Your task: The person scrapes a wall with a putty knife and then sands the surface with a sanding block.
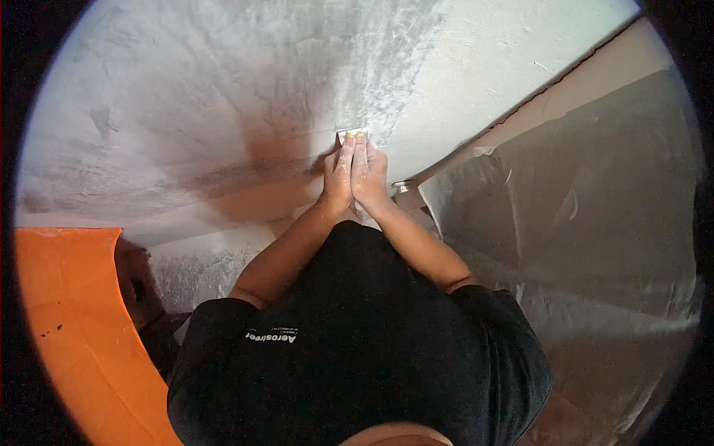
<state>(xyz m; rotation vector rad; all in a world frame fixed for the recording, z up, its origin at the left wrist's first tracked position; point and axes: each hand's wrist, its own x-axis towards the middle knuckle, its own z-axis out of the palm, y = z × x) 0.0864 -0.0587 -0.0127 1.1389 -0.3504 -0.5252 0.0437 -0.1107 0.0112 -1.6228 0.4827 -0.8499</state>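
Note:
My left hand (338, 177) and my right hand (370, 175) are side by side and touching, both dusted with white powder. Their extended fingers press together on a small pale flat piece (343, 137) against the grey-white plastered wall (297, 67). Both hands grip this piece, but most of it is hidden under the fingers, so its exact kind is unclear. Dark smeared patches mark the wall to the left of the hands, and a paler strip lies to the right.
An orange sheet (82, 320) stands at the lower left. A large grey sheet (580, 201) covers the right side beyond a dark, jagged edge (535, 93). A small metallic round item (402, 187) sits right of my hands.

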